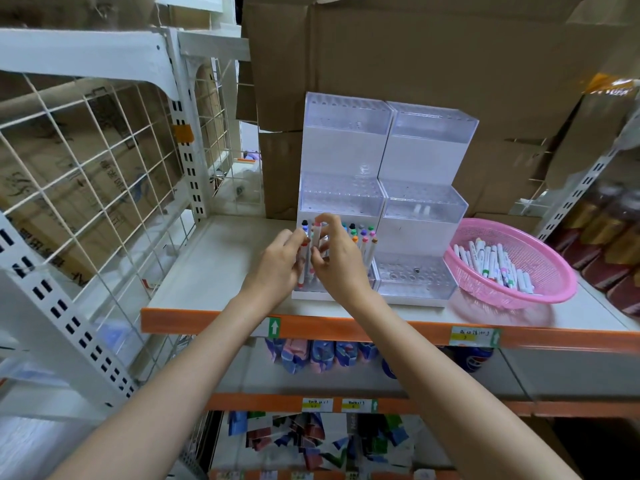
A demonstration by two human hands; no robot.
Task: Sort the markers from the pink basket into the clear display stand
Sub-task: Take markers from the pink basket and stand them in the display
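A clear plastic stepped display stand [426, 161], made of 2 units side by side with 3 tiers each, sits on a white shelf [214, 265] with an orange front edge [398, 329]. Both hands meet in front of the lowest tier of the left unit.

The left hand [280, 261] has its fingers curled round a white marker with a red cap [303, 265], held upright. I cannot tell whether it holds more than 1. Just beside it at 3 o'clock, the right hand [337, 261] pinches a white marker with a pale pink cap [317, 237] between thumb and forefinger, also upright, and its other fingers are bent.

At 1 o'clock from the right hand, a cluster of markers with coloured caps [363, 237] stands upright in that same tier.

At 3 o'clock from the stand, touching or nearly touching its base, lies a round pink plastic mesh basket [550, 268] holding a loose heap of white markers [495, 268].

Brown cardboard boxes [415, 46] rise at 12 o'clock behind the stand, and a white wire grid panel [86, 168] stands at 9 o'clock.
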